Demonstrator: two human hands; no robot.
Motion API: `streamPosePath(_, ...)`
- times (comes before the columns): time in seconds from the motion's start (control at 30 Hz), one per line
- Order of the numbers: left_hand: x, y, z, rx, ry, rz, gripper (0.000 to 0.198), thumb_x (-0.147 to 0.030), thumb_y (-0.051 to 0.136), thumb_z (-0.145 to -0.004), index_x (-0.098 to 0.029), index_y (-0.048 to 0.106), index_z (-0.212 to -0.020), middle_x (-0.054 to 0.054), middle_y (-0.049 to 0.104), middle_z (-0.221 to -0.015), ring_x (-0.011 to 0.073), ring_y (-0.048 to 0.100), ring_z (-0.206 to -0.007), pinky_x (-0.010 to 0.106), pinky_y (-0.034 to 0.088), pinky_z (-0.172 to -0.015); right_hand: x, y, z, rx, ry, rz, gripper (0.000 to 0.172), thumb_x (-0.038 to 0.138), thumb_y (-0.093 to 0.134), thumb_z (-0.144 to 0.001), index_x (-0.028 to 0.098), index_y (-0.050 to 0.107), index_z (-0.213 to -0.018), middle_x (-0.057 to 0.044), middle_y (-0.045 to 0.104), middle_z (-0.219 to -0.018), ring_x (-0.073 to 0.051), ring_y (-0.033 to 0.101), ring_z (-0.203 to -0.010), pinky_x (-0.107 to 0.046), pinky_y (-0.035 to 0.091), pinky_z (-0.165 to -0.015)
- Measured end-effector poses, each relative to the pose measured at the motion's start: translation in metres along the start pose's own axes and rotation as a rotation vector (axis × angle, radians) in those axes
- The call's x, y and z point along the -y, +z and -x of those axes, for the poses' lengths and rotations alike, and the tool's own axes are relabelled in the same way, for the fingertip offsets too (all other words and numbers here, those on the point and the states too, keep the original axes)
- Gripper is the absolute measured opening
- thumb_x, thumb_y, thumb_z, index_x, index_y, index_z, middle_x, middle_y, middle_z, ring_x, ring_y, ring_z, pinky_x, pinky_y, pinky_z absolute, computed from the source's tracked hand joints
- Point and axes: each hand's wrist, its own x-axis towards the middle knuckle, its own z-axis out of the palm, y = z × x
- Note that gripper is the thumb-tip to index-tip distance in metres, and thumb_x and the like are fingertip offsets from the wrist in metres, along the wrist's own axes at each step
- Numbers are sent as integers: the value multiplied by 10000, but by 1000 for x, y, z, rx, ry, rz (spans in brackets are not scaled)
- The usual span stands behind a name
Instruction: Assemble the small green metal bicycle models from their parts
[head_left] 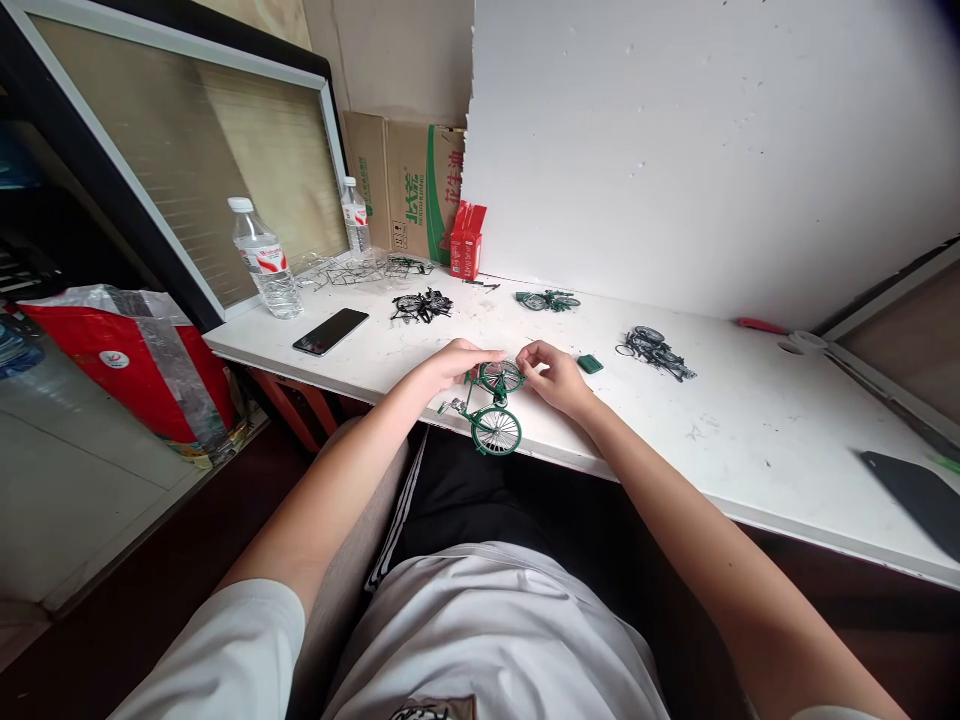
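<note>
Bicycle model (pixel 498 403), green, thin-framed, spoked wheels, at front edge of white tabletop (pixel 720 430), lower wheel overhanging. Left hand (pixel 457 362) grips its upper wheel; right hand (pixel 553 375) at same wheel's right side, fingers curled close, pinch cannot be told. Left of bicycle: glossy phone (pixel 331 331), clear plastic bottle (pixel 266 262), fill level unclear. Beyond bicycle: tangled black model parts (pixel 422 305), second green model (pixel 547 300), red carton (pixel 466 242), printed cardboard box (pixel 409 185), contents hidden. Right of bicycle: small green block (pixel 590 363), dark spoked model (pixel 656 352).
</note>
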Motion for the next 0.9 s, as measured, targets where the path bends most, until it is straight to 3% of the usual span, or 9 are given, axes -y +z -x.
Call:
streamPosePath(0.53,-5,2,5,1,-19,24,471,-515,1006,-582,-149,777,-771,84,760,-794,162,593,-688,341,367,-704,4,-5,2,23,-77,130,151,334,594,-980,213,680,-1007,-72,744,-923,-215,696,-830,-309,540,-653)
streamPosePath(0.77,0,0,1,-14,-20,7,471,-539,995,-618,-147,792,-782,75,754,-783,147,565,-660,328,364,-664,-1,-5,1,-35,11,42,265,474,631,-996,223,711,-1013,-81,745,-915,-238,693,-856,-337,558,-664)
streamPosePath(0.9,3,-3,-3,16,-7,-1,489,-546,1004,-611,-146,815,-821,93,747,-763,187,609,-700,337,407,-667,-6,-7,0,-30,88,-40,347,555,663,-981,215,732,-972,-99,777,-1035,-253,705,-955,-339,571,-700)
